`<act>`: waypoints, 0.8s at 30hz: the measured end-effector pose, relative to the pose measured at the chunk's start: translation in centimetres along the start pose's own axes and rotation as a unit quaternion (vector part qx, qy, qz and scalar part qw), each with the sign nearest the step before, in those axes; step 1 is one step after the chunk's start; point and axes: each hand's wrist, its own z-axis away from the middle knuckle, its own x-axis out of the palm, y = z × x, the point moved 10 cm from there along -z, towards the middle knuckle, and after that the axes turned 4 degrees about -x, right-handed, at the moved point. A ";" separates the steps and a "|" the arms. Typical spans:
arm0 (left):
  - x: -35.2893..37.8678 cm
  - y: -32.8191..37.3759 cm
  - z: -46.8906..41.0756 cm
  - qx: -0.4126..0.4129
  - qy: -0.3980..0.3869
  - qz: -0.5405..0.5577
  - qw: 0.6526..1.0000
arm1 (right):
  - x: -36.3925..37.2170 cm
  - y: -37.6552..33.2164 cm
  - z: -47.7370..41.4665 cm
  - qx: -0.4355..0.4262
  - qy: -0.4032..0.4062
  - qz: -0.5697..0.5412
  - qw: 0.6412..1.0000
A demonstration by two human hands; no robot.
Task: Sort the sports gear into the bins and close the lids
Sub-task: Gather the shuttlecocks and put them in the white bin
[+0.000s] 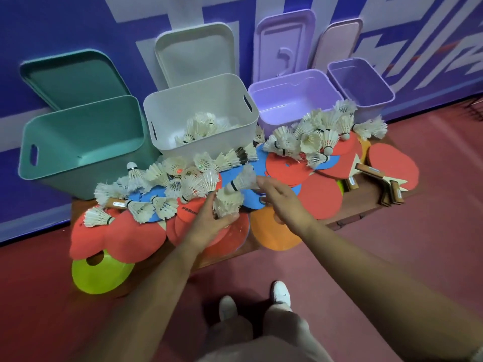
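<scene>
Fingers (208, 207) of the left hand (206, 228) pinch a shuttlecock (228, 203) against the thumb.

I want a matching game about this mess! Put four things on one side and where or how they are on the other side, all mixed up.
1 teal bin
2 white bin
3 yellow cone
4 left hand

A grips a bunch of shuttlecocks
B empty
C front left corner
D loose shuttlecocks inside

Pairs: 1-B, 2-D, 3-C, 4-A

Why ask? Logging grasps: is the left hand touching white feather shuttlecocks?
Touching. Head view: the left hand curls thumb and fingers round the white feather shuttlecocks.
</scene>
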 end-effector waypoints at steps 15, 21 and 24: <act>0.6 -4.1 -3.0 -0.052 0.026 -0.059 0.997 | -4.9 12.1 -5.9 0.040 0.044 0.477 0.877; 3.2 -4.1 -2.9 -0.063 0.008 -0.080 0.995 | -6.0 12.7 -5.9 0.060 0.031 0.492 0.868; 5.0 -4.5 -3.1 -0.080 -0.026 -0.077 0.993 | -6.5 13.5 -5.8 0.064 0.013 0.488 0.870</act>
